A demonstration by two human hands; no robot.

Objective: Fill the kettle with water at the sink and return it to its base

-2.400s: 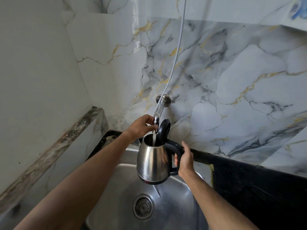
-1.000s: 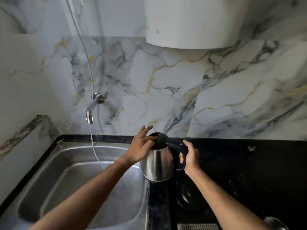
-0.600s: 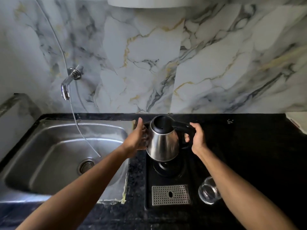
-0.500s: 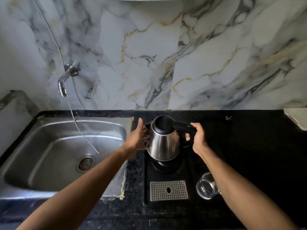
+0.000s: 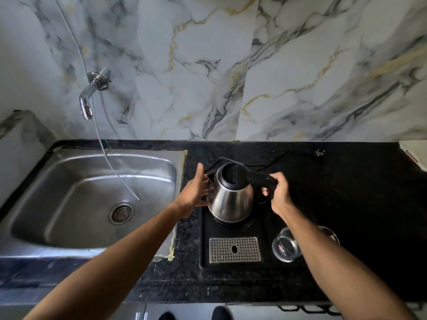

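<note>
Kettle (image 5: 232, 199): steel body, black lid shut, standing upright at centre frame on the round seat of its base (image 5: 233, 229), or a hair above it; contact is hidden under the body.

Right grip (image 5: 278, 192): closed around the black handle (image 5: 261, 180), just right of the lid.

Left grip (image 5: 196, 192): open, palm flat beside the steel wall on its left, fingers spread; steadying, not clasping. Whether the palm touches the metal cannot be told.

Change noted: two and a half seconds back the kettle hung under the running tap with its lid up; a second ago it was crossing the sink edge; half a second ago it was held clear above the base. Now it is down on the seat with the lid closed. Judgement: filling is done and the return is all but complete; what remains is to confirm seating and let go.

Base, further: black tray with a perforated metal drip grille (image 5: 235, 250) in its lower part, cord trailing toward the upper right.

Glass jar (image 5: 286, 248): lying on its side, lower right, just beside the tray.

Bench (image 5: 358, 204): black speckled stone.

Sink (image 5: 57, 236): steel, left of frame, well apart from the kettle.

Tap (image 5: 86, 105): upper left, on the marble wall, no water visible.
</note>
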